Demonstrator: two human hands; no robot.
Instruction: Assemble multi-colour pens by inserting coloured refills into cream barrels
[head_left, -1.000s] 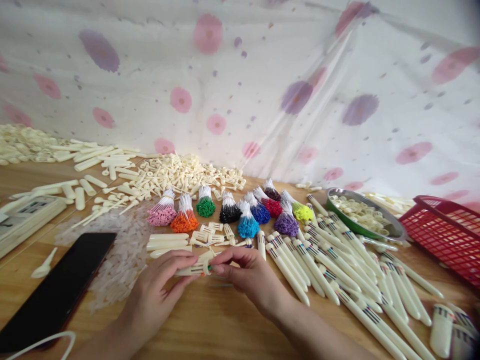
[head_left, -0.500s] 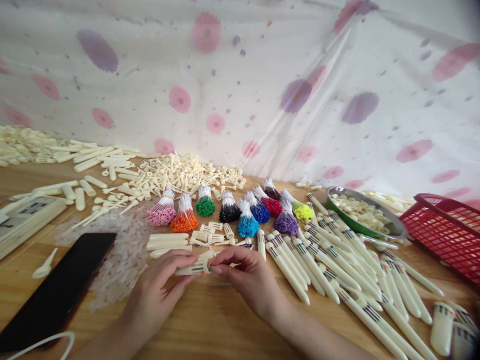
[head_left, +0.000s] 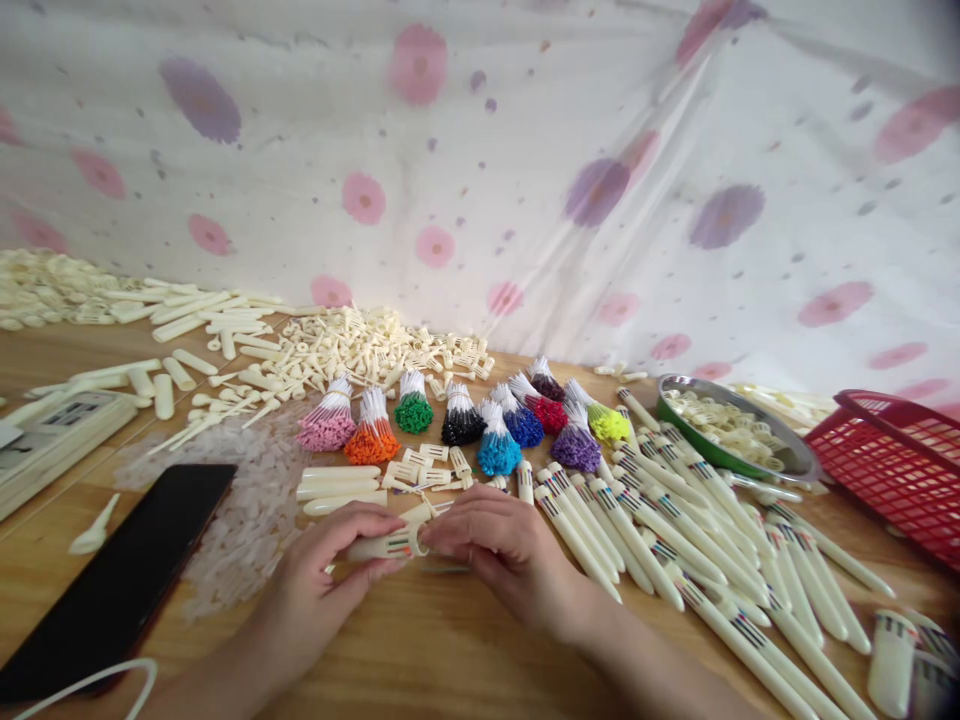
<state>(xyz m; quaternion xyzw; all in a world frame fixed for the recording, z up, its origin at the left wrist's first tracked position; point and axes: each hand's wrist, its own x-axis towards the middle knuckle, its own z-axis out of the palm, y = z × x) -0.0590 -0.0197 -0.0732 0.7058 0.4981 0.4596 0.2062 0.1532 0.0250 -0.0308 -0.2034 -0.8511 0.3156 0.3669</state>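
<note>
My left hand (head_left: 334,568) is closed around a cream multicolour pen (head_left: 384,545), held nearly level with its slotted end to the right. Small coloured sliders show in the slots. At that end, the bent fingers of my right hand (head_left: 517,550) are pressed together; whatever they pinch is hidden. Just beyond my hands lie several slotted cream pen tops (head_left: 424,462) and smooth cream barrels (head_left: 337,482). Behind these stand bundles of refills with coloured tips, among them orange (head_left: 372,440), light blue (head_left: 498,450) and purple (head_left: 576,448).
Multicolour pens (head_left: 652,510) are heaped on the right, near a green-sided metal bowl (head_left: 731,455) of cream parts and a red basket (head_left: 892,460). At left lie a black phone (head_left: 127,580), clear plastic pieces (head_left: 247,540) and a power strip (head_left: 67,440). Cream parts (head_left: 360,345) are piled behind.
My right hand has turned slightly, its fingers now more curled over the pen's slotted end. My left hand still holds the pen in about the same place.
</note>
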